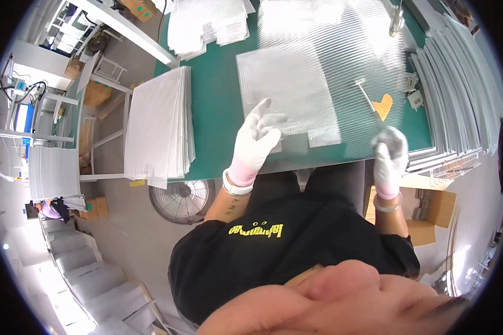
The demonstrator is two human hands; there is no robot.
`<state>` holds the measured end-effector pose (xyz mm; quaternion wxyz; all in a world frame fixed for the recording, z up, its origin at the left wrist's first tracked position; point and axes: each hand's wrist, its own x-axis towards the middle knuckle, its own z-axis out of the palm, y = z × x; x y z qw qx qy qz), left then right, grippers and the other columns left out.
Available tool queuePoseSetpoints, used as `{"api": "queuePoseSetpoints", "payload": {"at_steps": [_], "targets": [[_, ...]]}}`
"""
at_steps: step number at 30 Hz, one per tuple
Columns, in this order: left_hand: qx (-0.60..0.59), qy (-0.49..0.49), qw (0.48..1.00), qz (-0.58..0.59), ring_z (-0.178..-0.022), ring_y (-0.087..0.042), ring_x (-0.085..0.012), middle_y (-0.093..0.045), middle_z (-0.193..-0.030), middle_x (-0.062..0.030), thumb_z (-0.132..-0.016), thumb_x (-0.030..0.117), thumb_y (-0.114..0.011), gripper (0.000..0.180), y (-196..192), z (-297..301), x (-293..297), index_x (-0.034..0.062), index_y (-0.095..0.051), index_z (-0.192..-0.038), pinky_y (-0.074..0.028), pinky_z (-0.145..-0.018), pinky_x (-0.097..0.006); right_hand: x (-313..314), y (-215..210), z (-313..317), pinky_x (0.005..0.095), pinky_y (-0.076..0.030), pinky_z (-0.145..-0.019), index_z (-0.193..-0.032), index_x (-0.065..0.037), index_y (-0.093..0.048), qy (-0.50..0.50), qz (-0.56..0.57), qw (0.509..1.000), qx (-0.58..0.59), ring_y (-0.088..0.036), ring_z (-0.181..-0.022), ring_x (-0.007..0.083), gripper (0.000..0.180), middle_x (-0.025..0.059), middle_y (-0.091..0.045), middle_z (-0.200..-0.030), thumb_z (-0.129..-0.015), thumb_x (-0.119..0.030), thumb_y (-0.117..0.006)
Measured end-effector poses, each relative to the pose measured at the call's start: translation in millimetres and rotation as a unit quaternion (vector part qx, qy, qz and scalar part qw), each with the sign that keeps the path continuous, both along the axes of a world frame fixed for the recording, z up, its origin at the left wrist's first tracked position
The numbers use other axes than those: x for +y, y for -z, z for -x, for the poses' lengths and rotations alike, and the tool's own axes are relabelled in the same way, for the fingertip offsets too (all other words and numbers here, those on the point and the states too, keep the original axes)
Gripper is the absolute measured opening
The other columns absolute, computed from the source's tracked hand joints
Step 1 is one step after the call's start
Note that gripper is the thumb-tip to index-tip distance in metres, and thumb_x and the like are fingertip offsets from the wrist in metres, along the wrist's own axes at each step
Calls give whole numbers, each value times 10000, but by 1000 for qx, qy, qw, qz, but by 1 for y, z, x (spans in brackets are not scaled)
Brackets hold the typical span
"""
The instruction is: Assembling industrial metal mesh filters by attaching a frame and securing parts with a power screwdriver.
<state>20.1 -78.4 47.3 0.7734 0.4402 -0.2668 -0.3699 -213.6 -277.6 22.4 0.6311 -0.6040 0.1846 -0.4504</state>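
My left hand (255,146), in a white glove with grey fingertips, is open. Its fingers reach over the near left part of a translucent ribbed plastic sheet (282,78) on the green table. My right hand (390,159), gloved alike, is closed near the table's front edge; what it grips is hidden by its fingers. Just beyond it, a thin white stick (366,96) with a pale tip slants toward the hand; whether the hand holds it I cannot tell. Beside the stick lies a yellow-orange, roughly heart-shaped piece (383,106), on a larger clear ribbed sheet (349,125).
A stack of white sheets (156,123) overhangs the table's left edge. More sheets (207,25) lie at the back. Many panels (458,89) stand packed along the right. A floor fan (183,198) is below the table at left, and an open cardboard box (430,215) at right.
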Motion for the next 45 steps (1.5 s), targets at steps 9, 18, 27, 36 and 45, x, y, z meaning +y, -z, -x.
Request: {"api": "queuePoseSetpoints", "payload": {"at_steps": [9,18,27,36,45], "targets": [[-359,-285,813,-359,-939,-678,-259,-675,-1037,-169,-796,205,-795,599,37,-11,24,-75,-549,-1264,-535,-837,-328,7,-1,-68,255,-514,-641,-1517,-12,-338,-41,124,950,285,-572,-662,85,771,59,-614,-868,-836,-46,-698],[-416,-232,731,-488,-1082,-656,-371,-662,-1174,-261,-794,387,-779,769,50,-21,11,-70,-498,-1345,-514,-935,-397,-8,30,-91,363,-533,-735,-1418,-67,-497,-14,229,883,410,-652,-760,299,656,142,-668,-887,-814,-180,-726],[-453,-211,701,-509,-1175,-610,-376,-604,-1282,-275,-810,414,-753,789,62,-25,8,-70,-478,-1369,-489,-989,-395,-6,46,-90,392,-528,-873,-1338,-76,-558,10,323,859,398,-652,-1016,341,525,172,-669,-1124,-849,-206,-699],[-483,-206,670,-524,-1094,-637,-376,-647,-1171,-255,-784,438,-773,796,68,-32,6,-48,-497,-1350,-526,-914,-416,-18,49,-91,382,-521,-876,-1325,-87,-579,-15,340,836,431,-650,-988,335,506,178,-672,-1117,-856,-240,-691],[-670,-48,612,-418,-1427,-283,-427,-438,-1488,-154,-752,412,-766,691,67,-80,7,210,-557,-1379,-136,-1191,-573,-166,13,-134,418,-530,-892,-1194,-149,-665,81,435,748,494,-644,-1028,342,328,158,-664,-1097,-876,-221,-626]]}}
